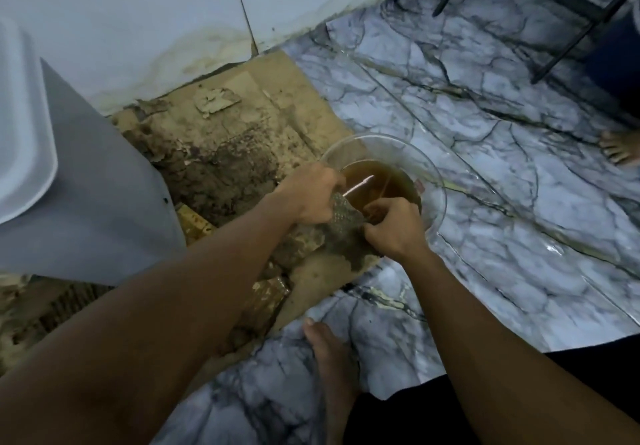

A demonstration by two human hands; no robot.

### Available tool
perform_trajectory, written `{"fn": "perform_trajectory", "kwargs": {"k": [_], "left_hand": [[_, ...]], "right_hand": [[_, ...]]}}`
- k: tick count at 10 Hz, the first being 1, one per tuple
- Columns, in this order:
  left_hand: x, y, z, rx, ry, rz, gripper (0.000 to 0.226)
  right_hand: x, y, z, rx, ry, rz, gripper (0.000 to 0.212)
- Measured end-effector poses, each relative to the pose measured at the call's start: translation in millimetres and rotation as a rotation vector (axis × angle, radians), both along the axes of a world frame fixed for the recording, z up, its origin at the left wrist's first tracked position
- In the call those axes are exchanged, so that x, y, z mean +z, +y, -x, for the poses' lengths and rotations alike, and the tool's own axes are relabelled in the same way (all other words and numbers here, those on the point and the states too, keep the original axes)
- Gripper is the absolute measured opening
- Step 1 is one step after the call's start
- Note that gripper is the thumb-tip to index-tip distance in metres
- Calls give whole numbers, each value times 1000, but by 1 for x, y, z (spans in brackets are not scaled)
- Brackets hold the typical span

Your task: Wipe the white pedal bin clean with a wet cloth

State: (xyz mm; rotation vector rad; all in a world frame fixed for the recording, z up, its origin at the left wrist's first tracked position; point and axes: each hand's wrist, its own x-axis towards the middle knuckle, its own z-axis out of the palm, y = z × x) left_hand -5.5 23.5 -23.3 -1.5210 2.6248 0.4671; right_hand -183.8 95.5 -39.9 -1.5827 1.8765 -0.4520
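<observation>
The white pedal bin stands at the left, its lid tilted toward me. A wet, dirty grey cloth is stretched between both hands just at the near rim of a clear glass bowl holding brown water. My left hand grips the cloth's upper end. My right hand clutches its lower end over the bowl's edge. Both hands are to the right of the bin and apart from it.
Soiled, torn cardboard covers the floor beside the bin. Marble-patterned tiles spread to the right. My bare foot rests near the bottom. Another person's toes show at the right edge. Black metal legs stand at the top right.
</observation>
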Motion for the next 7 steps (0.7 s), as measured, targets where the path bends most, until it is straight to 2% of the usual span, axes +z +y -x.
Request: {"fn": "perform_trajectory", "kwargs": {"k": [1,2,4,5,6,7], "left_hand": [[7,1,-6,-77,-79,-44,64],[0,3,-5,-125,-164,-41,52],[-17,10,-6,-163,-164,12,47],[-11,19,-14,-109,-132,63,51],[7,49,-32,82,86,58,43],[12,131,-34,312,241,-41,32]], "right_hand": [[1,-2,-6,73,35,21,28],[-3,-3,-13,134,81,-6,25],[-9,-1,-14,196,113,-46,25],[-8,-3,-19,215,140,-17,13],[-7,0,-35,203,91,69,14],[17,32,-69,294,59,-14,21]]}}
